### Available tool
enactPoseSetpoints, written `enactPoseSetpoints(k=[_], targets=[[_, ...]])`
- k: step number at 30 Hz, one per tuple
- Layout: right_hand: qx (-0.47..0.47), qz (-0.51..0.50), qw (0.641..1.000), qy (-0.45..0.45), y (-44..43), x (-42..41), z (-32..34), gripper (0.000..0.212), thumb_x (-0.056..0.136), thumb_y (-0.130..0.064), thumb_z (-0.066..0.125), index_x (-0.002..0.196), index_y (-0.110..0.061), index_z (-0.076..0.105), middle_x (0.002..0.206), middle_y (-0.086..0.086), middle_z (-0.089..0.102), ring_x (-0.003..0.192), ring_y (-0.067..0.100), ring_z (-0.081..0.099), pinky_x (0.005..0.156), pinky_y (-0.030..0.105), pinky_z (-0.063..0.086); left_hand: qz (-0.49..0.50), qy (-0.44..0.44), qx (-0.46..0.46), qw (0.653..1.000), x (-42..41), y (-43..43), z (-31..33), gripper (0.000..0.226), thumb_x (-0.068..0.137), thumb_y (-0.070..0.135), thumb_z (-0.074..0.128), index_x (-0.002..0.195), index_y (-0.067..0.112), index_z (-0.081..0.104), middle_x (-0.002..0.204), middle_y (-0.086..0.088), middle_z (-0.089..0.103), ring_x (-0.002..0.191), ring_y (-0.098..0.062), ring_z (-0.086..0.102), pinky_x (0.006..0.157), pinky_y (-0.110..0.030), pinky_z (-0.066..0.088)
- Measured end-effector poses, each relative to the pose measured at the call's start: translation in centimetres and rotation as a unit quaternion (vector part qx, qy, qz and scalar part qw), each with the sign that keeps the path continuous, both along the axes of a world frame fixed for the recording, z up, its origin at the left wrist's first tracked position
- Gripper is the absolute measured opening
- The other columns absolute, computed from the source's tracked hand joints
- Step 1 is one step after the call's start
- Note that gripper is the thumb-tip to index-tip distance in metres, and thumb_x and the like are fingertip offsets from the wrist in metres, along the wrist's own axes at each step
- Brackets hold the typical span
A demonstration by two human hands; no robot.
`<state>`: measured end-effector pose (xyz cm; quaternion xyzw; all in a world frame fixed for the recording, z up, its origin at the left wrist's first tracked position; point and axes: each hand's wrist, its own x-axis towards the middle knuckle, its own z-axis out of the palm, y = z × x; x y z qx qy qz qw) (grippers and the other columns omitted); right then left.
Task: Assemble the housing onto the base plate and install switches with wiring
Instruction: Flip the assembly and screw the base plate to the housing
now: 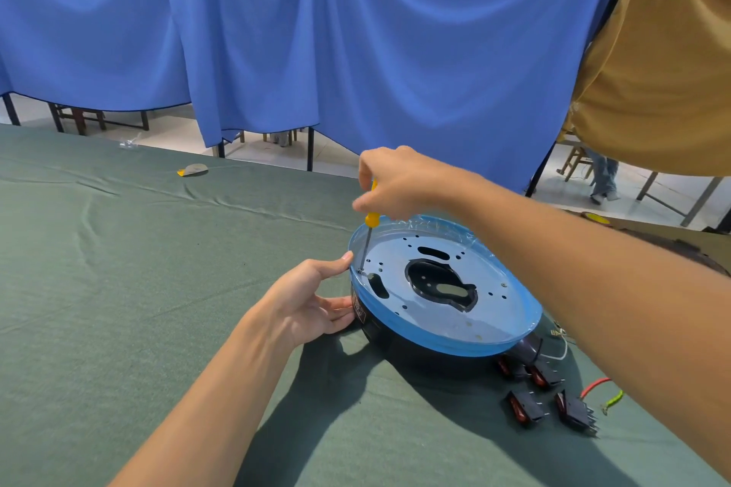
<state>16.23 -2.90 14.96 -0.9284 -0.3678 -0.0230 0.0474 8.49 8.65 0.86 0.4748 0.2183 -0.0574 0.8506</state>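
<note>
On the worktop (118, 289), the left hand (312, 300), grip apart, rests straight fingers against the housing (415, 352); its label (358, 306) is unreadable. The right hand (395, 182) has its grip clamped on a screwdriver (372, 218), tip on the plate (435, 316). Switches (526, 405) lie rightmost.

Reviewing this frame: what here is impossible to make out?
Head view, screw: whatever sits under the screwdriver tip is too small to see.
Head view, screwdriver grip: mostly hidden inside the right hand.
Head view, label on the housing: too small to read.
Head view, red wire and green wire: their far ends vanish behind the right forearm.
</note>
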Motion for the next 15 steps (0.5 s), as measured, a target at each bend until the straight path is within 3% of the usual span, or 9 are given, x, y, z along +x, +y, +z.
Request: enactPoseSetpoints(k=[2, 4, 7, 9, 11, 13, 15], targets=[[0.017, -0.031, 0.999, -0.036, 0.2, -0.1, -0.7, 0.025, 0.088, -0.03, 0.056, 0.102, -0.009, 0.057, 0.081, 0.007, 0.056, 0.083, 0.028, 0.062, 0.06, 0.032, 0.044, 0.0, 0.0, -0.002, 1.0, -0.1, -0.1, 0.0, 0.055, 0.076, 0.024, 0.078, 0.126, 0.015, 0.057, 0.106, -0.025, 0.065, 0.091, -0.035, 0.066, 0.09, -0.04, 0.051], [-0.019, -0.042, 0.999, 0.007, 0.1, -0.2, 0.0, 0.031, 0.088, -0.041, 0.058, 0.103, -0.014, 0.052, 0.082, 0.004, 0.058, 0.071, 0.022, 0.062, 0.051, 0.027, 0.044, 0.0, 0.002, -0.004, 1.0, -0.1, -0.1, 0.1, 0.056, 0.077, 0.024, 0.078, 0.127, 0.015, 0.055, 0.109, -0.025, 0.064, 0.093, -0.035, 0.066, 0.089, -0.04, 0.05], [-0.047, -0.013, 0.998, 0.047, 0.2, -0.2, 1.0, 0.031, 0.089, -0.027, 0.056, 0.116, -0.013, 0.05, 0.092, 0.006, 0.06, 0.06, 0.017, 0.057, 0.04, 0.019, 0.043, 0.002, 0.005, -0.004, 1.0, -0.2, -0.1, 0.2, 0.058, 0.076, 0.024, 0.078, 0.129, 0.015, 0.054, 0.109, -0.026, 0.064, 0.093, -0.035, 0.066, 0.095, -0.042, 0.05], [-0.014, -0.01, 1.0, -0.011, 0.3, -0.2, 0.1, 0.026, 0.088, -0.024, 0.054, 0.112, -0.012, 0.052, 0.097, 0.009, 0.059, 0.071, 0.022, 0.058, 0.054, 0.028, 0.047, 0.0, 0.006, -0.003, 1.0, -0.2, -0.1, 0.3, 0.058, 0.076, 0.024, 0.078, 0.128, 0.015, 0.054, 0.109, -0.026, 0.064, 0.092, -0.035, 0.066, 0.094, -0.042, 0.05], [0.007, -0.036, 0.998, -0.053, 0.3, 0.0, -0.6, 0.026, 0.091, -0.034, 0.054, 0.105, -0.012, 0.054, 0.093, 0.007, 0.056, 0.078, 0.025, 0.057, 0.063, 0.035, 0.045, -0.003, 0.006, -0.002, 1.0, -0.2, -0.1, 0.3, 0.057, 0.077, 0.024, 0.078, 0.128, 0.015, 0.055, 0.11, -0.025, 0.065, 0.092, -0.035, 0.066, 0.089, -0.041, 0.051], [-0.026, -0.05, 0.998, -0.004, -0.1, -0.1, -0.2, 0.034, 0.09, -0.043, 0.057, 0.107, -0.015, 0.048, 0.091, 0.006, 0.057, 0.07, 0.019, 0.055, 0.061, 0.033, 0.047, -0.005, 0.007, -0.001, 1.0, -0.3, -0.2, 0.3, 0.056, 0.078, 0.024, 0.076, 0.129, 0.015, 0.054, 0.108, -0.025, 0.066, 0.091, -0.035, 0.066, 0.088, -0.04, 0.05], [-0.061, -0.031, 0.997, 0.042, -0.2, -0.3, 0.6, 0.035, 0.088, -0.033, 0.058, 0.116, -0.015, 0.045, 0.1, 0.01, 0.062, 0.061, 0.017, 0.053, 0.053, 0.028, 0.046, -0.01, 0.01, 0.007, 1.0, -0.3, -0.1, 0.3, 0.056, 0.081, 0.026, 0.074, 0.131, 0.015, 0.051, 0.102, -0.023, 0.068, 0.089, -0.033, 0.067, 0.088, -0.039, 0.05]])
